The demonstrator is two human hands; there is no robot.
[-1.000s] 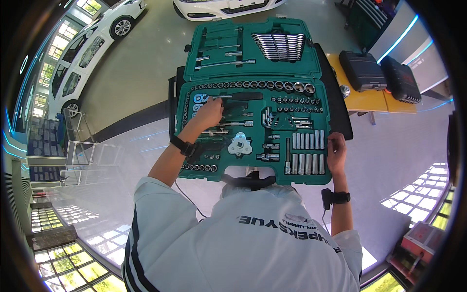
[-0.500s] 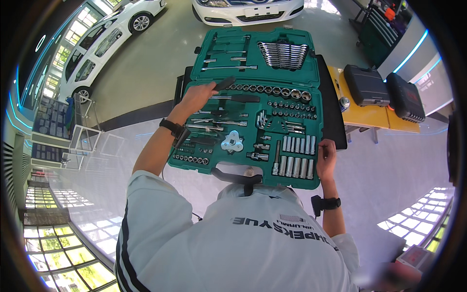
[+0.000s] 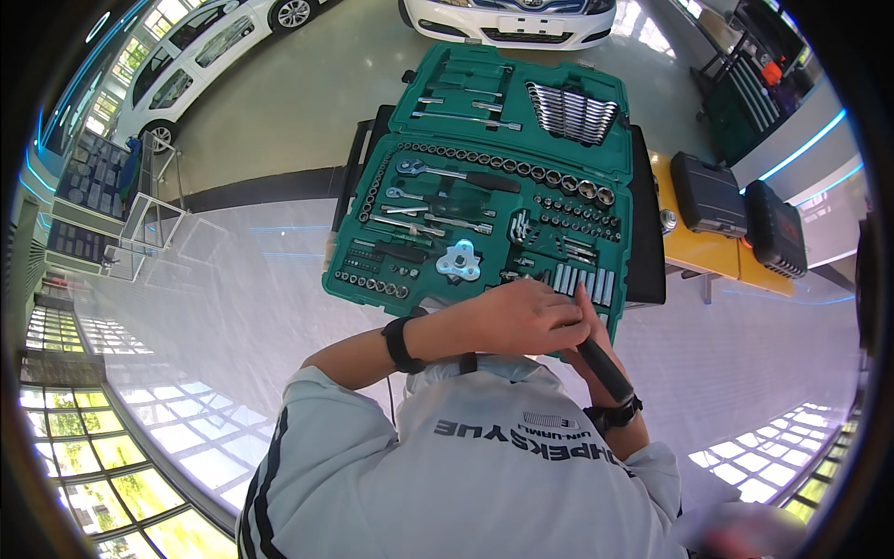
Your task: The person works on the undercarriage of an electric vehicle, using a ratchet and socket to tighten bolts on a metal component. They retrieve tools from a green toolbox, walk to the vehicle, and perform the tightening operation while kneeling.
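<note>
Close to my body, over the near right of an open green tool case [image 3: 503, 58], my hands meet. My left hand [image 3: 521, 317] is curled around a tool with a black handle [image 3: 605, 371], which sticks out toward my right wrist. My right hand [image 3: 594, 324] closes on the same tool, thumb up; its other fingers are mostly hidden. The tool's working end is covered. Just beyond the hands stand silver deep sockets [image 3: 596, 284]. A three-legged silver tool [image 3: 459, 261] and a ratchet [image 3: 489, 183] lie in the case; combination wrenches [image 3: 573, 114] fill its lid.
The case rests on a black stand [image 3: 649, 214]. At right, a yellow bench [image 3: 731, 256] holds two black cases [image 3: 706, 196] and a small can [image 3: 668, 221]. White cars [image 3: 507, 26] stand ahead and at far left. A white frame rack [image 3: 140, 224] is at left.
My left hand has brought the black-handled tool from the case's far left to the near right. My right hand has left the case's right edge and joined it. The view has shifted slightly.
</note>
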